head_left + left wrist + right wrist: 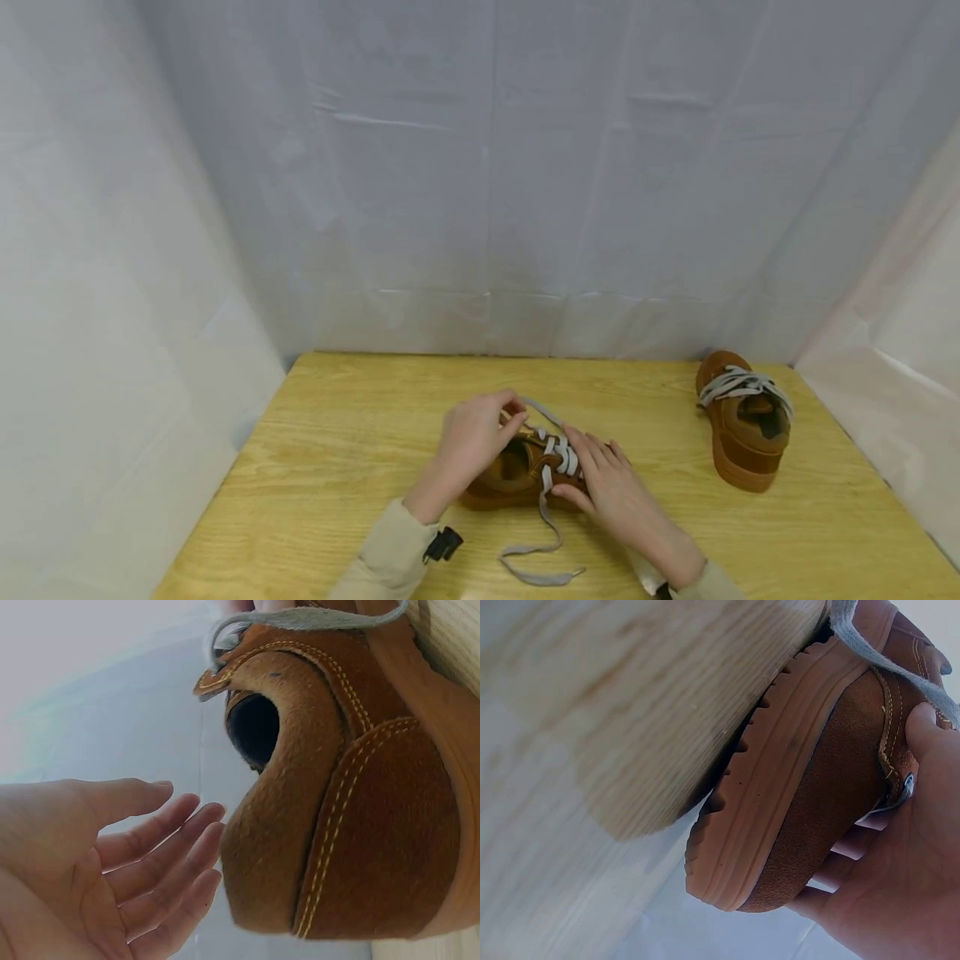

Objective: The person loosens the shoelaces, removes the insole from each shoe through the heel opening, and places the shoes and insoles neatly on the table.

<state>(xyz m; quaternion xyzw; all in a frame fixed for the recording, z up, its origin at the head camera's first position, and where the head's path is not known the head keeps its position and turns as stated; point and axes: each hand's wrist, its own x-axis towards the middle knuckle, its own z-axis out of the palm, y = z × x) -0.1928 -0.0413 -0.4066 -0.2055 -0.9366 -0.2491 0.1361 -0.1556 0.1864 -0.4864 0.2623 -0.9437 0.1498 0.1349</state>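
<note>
A brown suede shoe (517, 471) with yellow stitching lies on the wooden table, its heel to the left and toe to the right. My right hand (618, 496) grips its front part. In the right wrist view the thumb (922, 727) presses one side while the fingers reach round the other. My left hand (142, 862) hovers by the heel opening with thumb and fingers apart, nothing between them. One end of the grey shoelace (551, 533) trails over the near side onto the table. Another stretch of lace runs along the far side, near my left fingers.
A second brown shoe (750, 442) stands at the table's back right, its grey laces lying across the top. White sheeting (480, 208) hangs behind the wooden table (315, 467) and along both sides.
</note>
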